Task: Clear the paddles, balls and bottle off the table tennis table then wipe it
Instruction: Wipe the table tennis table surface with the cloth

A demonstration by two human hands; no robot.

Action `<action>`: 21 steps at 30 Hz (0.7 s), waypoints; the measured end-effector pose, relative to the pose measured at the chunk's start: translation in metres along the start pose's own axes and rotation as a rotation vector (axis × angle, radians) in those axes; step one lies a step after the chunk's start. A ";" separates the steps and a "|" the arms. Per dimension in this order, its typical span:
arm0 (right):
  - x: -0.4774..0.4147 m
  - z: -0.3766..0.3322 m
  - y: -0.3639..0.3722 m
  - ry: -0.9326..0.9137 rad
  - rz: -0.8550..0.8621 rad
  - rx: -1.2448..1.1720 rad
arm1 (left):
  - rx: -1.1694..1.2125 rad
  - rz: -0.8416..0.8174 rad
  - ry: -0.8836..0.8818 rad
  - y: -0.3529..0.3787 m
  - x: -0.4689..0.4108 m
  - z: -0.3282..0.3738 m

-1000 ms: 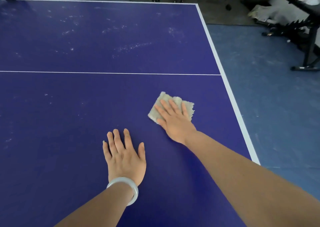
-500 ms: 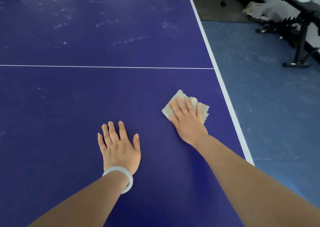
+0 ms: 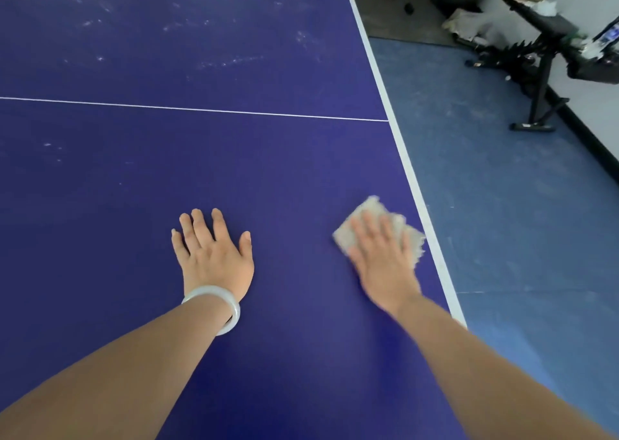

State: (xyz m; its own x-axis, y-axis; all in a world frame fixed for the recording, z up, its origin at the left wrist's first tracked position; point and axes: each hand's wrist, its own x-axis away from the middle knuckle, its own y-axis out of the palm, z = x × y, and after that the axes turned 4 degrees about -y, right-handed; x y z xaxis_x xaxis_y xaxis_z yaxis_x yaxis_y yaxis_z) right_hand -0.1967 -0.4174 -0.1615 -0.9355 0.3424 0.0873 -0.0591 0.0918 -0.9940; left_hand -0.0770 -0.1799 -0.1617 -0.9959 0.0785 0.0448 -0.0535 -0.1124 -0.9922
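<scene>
The right hand (image 3: 385, 258) presses a grey cloth (image 3: 375, 218) flat on the blue bench (image 3: 234, 154), fingers straight, near its white edge. The left hand (image 3: 214, 255) rests beside it, fingers released and spread.

Your beige cloth (image 3: 370, 206) lies flat on the blue worktop (image 3: 268, 171), just inside its white right edge; far half smudged.

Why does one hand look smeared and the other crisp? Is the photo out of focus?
Head view: the right hand and the cloth under it are smeared by motion blur, not poor focus. Head view: the left hand, flat on the table, is sharp, as are the pale smudges on the far half. Head view: the light is soft, with only faint shadows.
</scene>
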 end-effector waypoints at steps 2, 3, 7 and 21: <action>-0.012 0.015 -0.011 0.367 -0.002 -0.111 | 0.004 0.015 0.009 0.002 -0.001 -0.001; -0.014 0.008 -0.014 0.442 -0.002 -0.177 | 0.010 0.014 0.009 0.003 -0.002 -0.001; 0.014 -0.077 0.006 0.051 0.033 -0.124 | 0.103 0.003 0.015 0.000 -0.001 -0.005; 0.018 -0.136 -0.001 0.227 -0.068 -0.127 | 0.140 0.026 -0.127 -0.034 0.044 -0.209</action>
State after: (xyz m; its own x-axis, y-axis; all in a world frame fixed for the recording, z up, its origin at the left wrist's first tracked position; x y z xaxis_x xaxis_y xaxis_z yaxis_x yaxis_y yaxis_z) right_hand -0.1659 -0.2840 -0.1502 -0.8279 0.5311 0.1804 -0.0617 0.2334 -0.9704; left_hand -0.1039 0.0346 -0.1505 -0.9978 -0.0510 0.0421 -0.0281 -0.2501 -0.9678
